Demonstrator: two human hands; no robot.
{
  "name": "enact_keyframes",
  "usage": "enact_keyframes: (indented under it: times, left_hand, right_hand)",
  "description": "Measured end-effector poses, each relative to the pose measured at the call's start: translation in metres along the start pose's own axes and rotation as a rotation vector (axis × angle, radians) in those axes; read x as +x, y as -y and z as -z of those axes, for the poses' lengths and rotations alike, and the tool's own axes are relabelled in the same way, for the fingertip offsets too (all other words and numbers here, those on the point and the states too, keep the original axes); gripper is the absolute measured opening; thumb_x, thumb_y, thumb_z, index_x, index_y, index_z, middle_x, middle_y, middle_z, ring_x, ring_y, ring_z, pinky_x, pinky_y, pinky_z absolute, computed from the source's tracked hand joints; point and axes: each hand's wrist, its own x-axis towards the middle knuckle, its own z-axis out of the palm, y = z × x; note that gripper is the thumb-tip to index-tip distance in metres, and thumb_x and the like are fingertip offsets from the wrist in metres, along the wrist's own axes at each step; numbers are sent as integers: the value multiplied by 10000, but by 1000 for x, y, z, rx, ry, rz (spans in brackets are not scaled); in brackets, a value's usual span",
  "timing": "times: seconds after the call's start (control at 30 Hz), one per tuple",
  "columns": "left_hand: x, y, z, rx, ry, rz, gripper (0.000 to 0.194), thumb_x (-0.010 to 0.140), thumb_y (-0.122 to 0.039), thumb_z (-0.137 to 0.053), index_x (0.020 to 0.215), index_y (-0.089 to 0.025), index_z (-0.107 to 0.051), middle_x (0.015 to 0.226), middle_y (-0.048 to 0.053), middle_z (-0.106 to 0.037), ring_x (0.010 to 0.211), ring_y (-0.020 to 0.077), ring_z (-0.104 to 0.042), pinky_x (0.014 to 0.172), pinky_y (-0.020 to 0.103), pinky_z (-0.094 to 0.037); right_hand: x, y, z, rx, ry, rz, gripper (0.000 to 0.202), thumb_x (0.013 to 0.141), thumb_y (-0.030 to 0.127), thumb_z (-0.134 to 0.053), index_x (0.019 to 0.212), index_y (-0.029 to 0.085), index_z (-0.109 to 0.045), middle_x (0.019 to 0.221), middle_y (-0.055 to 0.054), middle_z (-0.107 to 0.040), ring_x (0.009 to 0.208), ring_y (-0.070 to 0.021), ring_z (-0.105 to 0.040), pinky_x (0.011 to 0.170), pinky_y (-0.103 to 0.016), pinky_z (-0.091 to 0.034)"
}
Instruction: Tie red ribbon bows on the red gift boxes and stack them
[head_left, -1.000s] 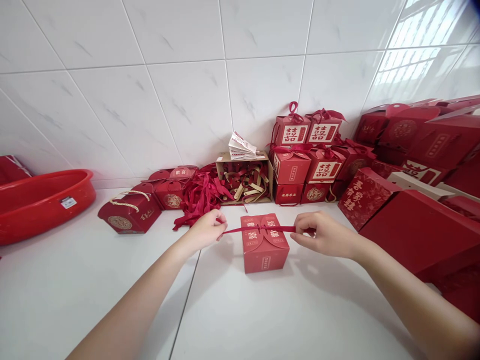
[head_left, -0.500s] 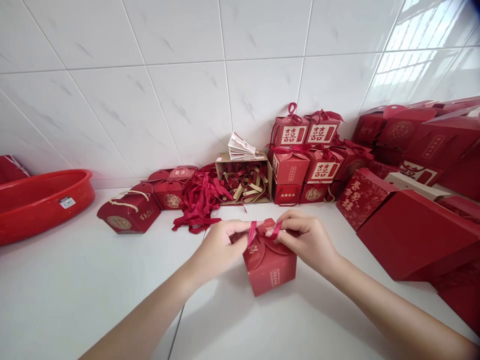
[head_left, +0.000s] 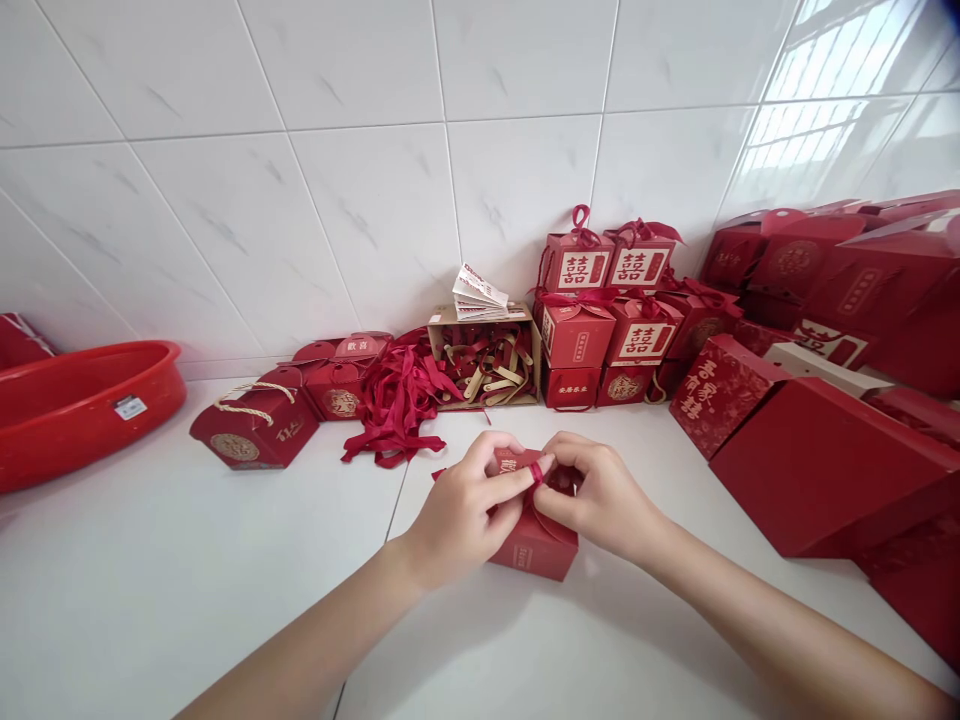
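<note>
Ribbon (head_left: 535, 473) at the top of the small red box (head_left: 534, 560)

We locate the small red box on the white counter (head_left: 247, 590), near the middle of the view, directly under both hands. It stands upright, turned at a slight angle, its top partly covered by the fingers.

Left hand (head_left: 466, 512): forefinger extended across the box top, with the ribbon passing over it near the tip; the other fingers are curled. We cannot tell whether the thumb pinches anything.

Right hand (head_left: 596, 492): thumb and forefinger drawn together, pinching the ribbon beside the left fingertip.

Behind the work, we note a heap of dark pink ribbons (head_left: 405, 400) beside an open carton (head_left: 523, 314). The carton contains strips in red and tan; a stack of printed white cards (head_left: 480, 290) rests on its top. To its right, we find stacked red boxes (head_left: 576, 340), several tied with ribbon bows. Farther right, a large red box (head_left: 817, 465) lies tilted.

On the left side, we identify a rope-handled box (head_left: 266, 435) and, at the edge of view, a red basin (head_left: 86, 440) bearing a white label. A tiled wall (head_left: 360, 170) closes the rear.
</note>
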Motion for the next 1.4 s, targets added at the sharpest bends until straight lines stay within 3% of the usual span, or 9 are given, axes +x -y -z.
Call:
enact_keyframes:
  times: [0.1,0.27,0.4,0.73,1.03,1.27,1.4]
  left_hand:
    - [1,4,2,-29,15,-23,282,900,-115,-459,1026,-239,-678,1102,87,-511,728,110,-529,650,258,-482]
    - [6,2,9,-148,136,-20,258,904,-79,-448,958,-209,-664,1030,64,-538,840,117,-558,733,240,-478]
    - [7,-1,13,-162,156,24,216,911,-75,-437,880,-180,-623,1001,52,-541,857,110,-553,763,225,-462]
    - [8,-4,18,-122,282,86,162,903,-91,-427,943,-208,-532,1005,22,-510,799,102,-523,687,212,-433]
    - [10,-7,21,-20,320,164,75,900,-198,-460,830,-212,-439,943,-1,-498,719,112,-484,636,237,-406]
    - [10,16,41,98,187,331,149,902,-295,-453,786,-206,-478,883,-3,-505,722,131,-489,669,270,-402]
    - [11,22,46,-84,210,338,196,856,-298,-512,692,-196,-485,979,20,-574,946,172,-536,795,288,-445]
  right_hand:
    - [0,0,1,-20,25,7,105,655,174,-536,603,165,-445,682,-4,-455,592,-103,-418,527,-226,-356]
    - [1,-1,5,-74,106,75,101,645,112,-514,586,153,-443,713,-12,-471,605,-93,-413,538,-210,-344]
    - [0,-1,5,-82,99,98,102,651,86,-512,587,147,-461,718,-15,-490,612,-92,-426,548,-208,-351]
    - [1,-4,1,-31,112,188,99,649,66,-507,620,139,-568,820,-44,-563,671,-110,-501,576,-225,-407]
    - [0,-7,2,-19,96,204,105,641,57,-511,654,141,-573,809,-34,-566,648,-102,-490,578,-225,-414]
    - [6,-16,17,-168,39,238,97,689,68,-498,702,157,-535,830,-31,-535,741,-135,-498,674,-270,-427]
    - [7,-22,19,-233,41,234,98,698,84,-497,723,169,-538,899,-40,-543,826,-165,-502,735,-309,-438]
